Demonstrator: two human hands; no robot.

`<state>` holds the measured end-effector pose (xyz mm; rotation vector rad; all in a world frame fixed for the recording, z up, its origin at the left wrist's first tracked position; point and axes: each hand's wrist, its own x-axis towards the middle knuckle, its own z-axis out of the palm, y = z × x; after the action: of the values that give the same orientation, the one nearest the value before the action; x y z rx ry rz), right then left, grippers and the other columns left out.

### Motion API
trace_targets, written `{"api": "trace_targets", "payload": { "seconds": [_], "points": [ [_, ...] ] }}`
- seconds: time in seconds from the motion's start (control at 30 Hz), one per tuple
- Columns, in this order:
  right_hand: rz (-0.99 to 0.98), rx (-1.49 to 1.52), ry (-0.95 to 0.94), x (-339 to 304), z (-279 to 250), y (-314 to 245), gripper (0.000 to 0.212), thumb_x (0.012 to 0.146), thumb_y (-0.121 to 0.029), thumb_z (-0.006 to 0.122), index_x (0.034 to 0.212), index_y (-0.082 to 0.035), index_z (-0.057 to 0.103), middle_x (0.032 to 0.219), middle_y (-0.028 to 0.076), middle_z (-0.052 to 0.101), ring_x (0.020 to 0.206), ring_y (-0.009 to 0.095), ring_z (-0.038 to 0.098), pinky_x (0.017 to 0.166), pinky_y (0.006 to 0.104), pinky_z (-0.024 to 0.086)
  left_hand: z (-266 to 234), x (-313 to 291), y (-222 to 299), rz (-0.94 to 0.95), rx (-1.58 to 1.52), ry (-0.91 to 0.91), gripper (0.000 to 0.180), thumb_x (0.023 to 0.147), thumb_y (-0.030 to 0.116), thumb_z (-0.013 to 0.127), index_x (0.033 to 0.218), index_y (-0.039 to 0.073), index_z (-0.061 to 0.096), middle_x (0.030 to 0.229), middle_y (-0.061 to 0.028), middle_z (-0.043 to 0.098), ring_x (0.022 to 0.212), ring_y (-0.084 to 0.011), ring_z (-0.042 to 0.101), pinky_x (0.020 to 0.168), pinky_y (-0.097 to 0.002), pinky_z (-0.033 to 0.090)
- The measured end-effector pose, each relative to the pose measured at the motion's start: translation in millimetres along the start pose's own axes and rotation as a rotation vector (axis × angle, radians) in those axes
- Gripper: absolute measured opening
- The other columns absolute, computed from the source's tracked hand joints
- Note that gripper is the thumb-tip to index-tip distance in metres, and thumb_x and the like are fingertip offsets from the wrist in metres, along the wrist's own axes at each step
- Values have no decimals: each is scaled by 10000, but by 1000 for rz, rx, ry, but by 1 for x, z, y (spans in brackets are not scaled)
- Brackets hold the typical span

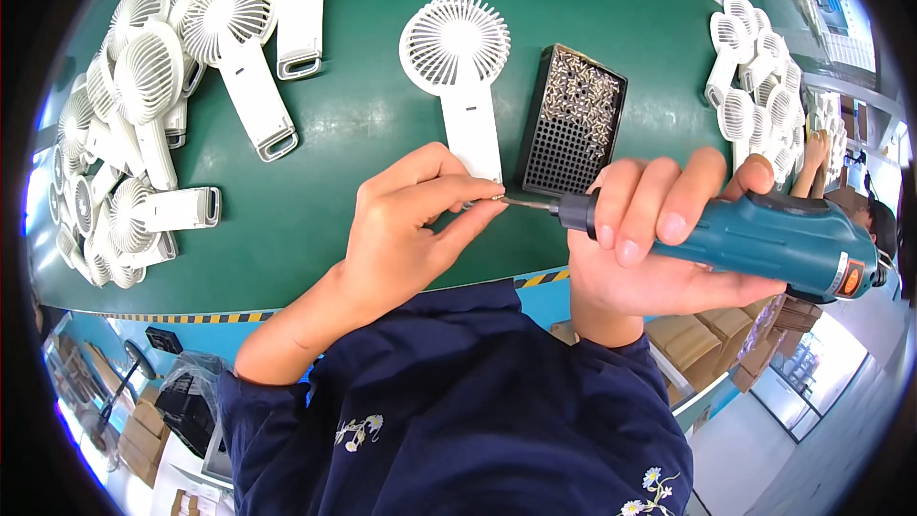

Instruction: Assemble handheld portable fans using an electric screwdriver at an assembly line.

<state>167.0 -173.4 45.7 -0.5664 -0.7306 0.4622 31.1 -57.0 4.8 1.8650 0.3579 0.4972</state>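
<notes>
My right hand point(659, 229) is wrapped round a teal electric screwdriver point(764, 241), held level with its bit pointing left. At the bit's tip, my left hand point(411, 220) pinches a small screw point(499, 197) between thumb and forefinger. Just beyond the left hand, a white handheld fan point(470, 124) lies on the green table with its round grille away from me; the fingers partly cover its handle end. Right of that fan sits a black screw tray point(525, 158), its far part heaped with loose screws and its near part showing rows of holes.
Many white fans point(148, 76) are piled at the left of the green table point(353, 134), some overlapping. Another group of fans point(755, 86) stands at the far right. A striped edge point(229, 317) runs along the table's near side. Beyond the right side, another person's arm point(812, 162) shows.
</notes>
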Motion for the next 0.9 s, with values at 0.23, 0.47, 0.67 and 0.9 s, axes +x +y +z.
{"api": "trace_targets", "payload": {
  "seconds": [0.23,0.47,0.67,0.9],
  "points": [
    [23,34,-6,-3,-2,5,716,918,-671,429,1324,-81,399,847,85,527,554,158,495,491,296,412,-1,-2,-4,9,-25,-37,172,706,-36,779,862,1,716,719,-64,576,580,-168,546,502,-277,420],
    [179,118,-306,11,-15,7,684,918,-696,390,1281,-118,438,750,71,541,463,155,509,425,286,437,-3,0,-16,113,-92,-160,179,698,-29,785,863,16,730,710,-38,558,579,-124,505,495,-262,373],
    [141,87,-293,9,-6,0,648,918,-644,467,1289,-113,450,730,74,540,448,156,501,404,282,428,-11,11,-6,82,-150,-315,164,705,-16,781,855,15,724,719,-47,555,609,-150,532,494,-280,392],
    [57,-210,-349,-1,-4,0,761,830,-748,502,1293,-147,439,747,91,550,441,181,457,425,317,411,-2,24,-18,209,56,-233,190,698,-4,771,877,28,714,743,-47,571,589,-174,542,483,-290,411]
  ]
}}
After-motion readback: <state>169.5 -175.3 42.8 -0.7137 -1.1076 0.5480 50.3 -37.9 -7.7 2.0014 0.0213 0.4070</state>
